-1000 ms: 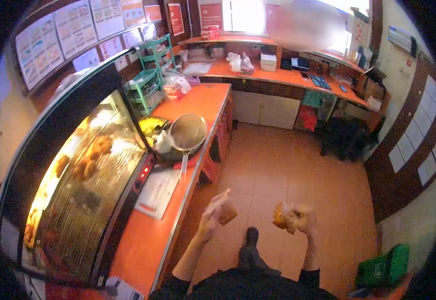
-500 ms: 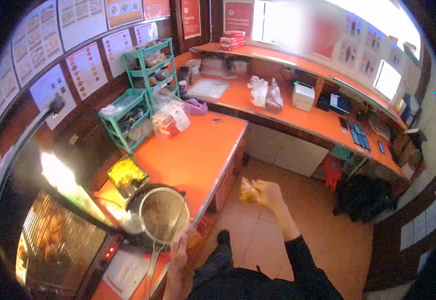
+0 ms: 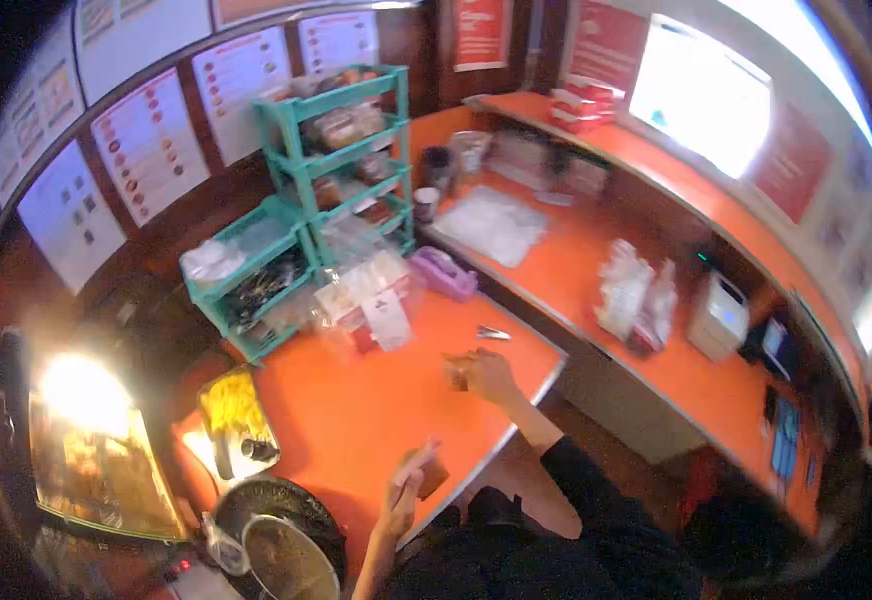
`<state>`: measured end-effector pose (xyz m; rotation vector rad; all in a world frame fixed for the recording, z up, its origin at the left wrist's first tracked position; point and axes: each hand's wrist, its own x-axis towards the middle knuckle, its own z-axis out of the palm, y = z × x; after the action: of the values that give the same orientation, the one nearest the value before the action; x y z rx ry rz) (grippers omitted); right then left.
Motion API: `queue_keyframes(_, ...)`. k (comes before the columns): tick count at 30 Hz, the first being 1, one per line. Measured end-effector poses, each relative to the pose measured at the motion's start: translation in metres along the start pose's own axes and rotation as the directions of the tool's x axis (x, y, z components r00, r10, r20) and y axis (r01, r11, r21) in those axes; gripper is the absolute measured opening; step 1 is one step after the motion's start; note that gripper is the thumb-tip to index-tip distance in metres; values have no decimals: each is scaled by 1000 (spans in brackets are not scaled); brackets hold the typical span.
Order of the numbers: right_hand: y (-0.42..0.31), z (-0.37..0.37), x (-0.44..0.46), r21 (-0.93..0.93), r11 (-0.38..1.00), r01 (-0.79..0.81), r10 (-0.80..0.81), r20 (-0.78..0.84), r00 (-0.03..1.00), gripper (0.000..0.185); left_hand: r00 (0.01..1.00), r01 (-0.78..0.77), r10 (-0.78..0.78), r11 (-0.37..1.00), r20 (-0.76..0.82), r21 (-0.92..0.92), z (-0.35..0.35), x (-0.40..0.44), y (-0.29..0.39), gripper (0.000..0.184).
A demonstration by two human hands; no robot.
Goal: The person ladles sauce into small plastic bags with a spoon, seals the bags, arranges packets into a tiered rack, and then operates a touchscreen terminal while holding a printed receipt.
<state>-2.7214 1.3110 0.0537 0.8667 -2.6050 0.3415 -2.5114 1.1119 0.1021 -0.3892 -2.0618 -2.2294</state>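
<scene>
Low over the front edge of the orange counter, my left hand is closed round a brown piece. Farther forward and to the right, my right hand has its fingers closed on a small brownish piece, blurred by motion. A small metal item lies on the counter just beyond my right hand. To the left of my hands sits a tray of yellow food, with a round strainer over a dark pan below it.
Green shelf racks, a plastic bag with red and white packets and a purple tape dispenser stand at the back. A lit display case is at left. Bags and a white printer are at right.
The view has turned and moved towards the counter. Both hands, over the floor a second ago, are now above the counter or its edge, still holding the pieces.
</scene>
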Motion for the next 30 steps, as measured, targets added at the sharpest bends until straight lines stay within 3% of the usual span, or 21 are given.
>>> queue_keyframes(2,22,22,33,-63,992,109,-104,75,992,47,1000,-31,31,997,-1,65,7,29,-17,44)
queue_keyframes(6,78,96,75,69,912,404,-409,85,909,51,974,82,-61,993,-220,84,29,79,-28,41)
queue_keyframes(8,95,116,89,223,819,529,-574,316,755,51,938,57,-2,987,-347,149,38,108,-33,41)
queue_keyframes(12,112,135,96,288,737,611,-664,139,735,49,832,65,79,969,-549,237,57,155,-48,40)
queue_keyframes(15,115,89,119,417,730,541,-663,239,710,49,787,57,114,965,-606,255,61,191,-48,39)
queue_keyframes(17,117,68,140,714,639,287,-615,250,748,49,780,49,119,967,-615,250,57,215,-46,39)
queue_keyframes(18,118,43,156,720,630,290,-621,243,745,49,789,45,138,959,-599,280,55,227,-46,39)
queue_keyframes(20,119,-5,188,965,188,-184,-542,258,800,49,799,48,150,950,-583,309,48,248,-44,39)
queue_keyframes(21,121,-2,198,964,184,-190,-539,261,801,49,843,62,175,907,-508,416,44,257,-44,39)
queue_keyframes(23,123,1,214,960,195,200,-675,-16,737,46,886,65,189,854,-423,516,40,277,-43,38)
queue_keyframes(25,128,-8,228,979,164,120,-685,26,728,40,898,-118,151,987,-414,105,41,301,-40,37)
queue_keyframes(27,130,-24,241,990,133,38,-702,67,709,34,918,-107,164,979,-361,172,30,316,-35,37)
queue_keyframes(29,130,-35,252,963,261,66,-605,110,789,19,935,-98,172,966,-311,238,12,330,-35,37)
queue_keyframes(30,134,-32,259,963,263,63,-609,116,785,19,955,-81,186,913,-232,400,0,338,-40,43)
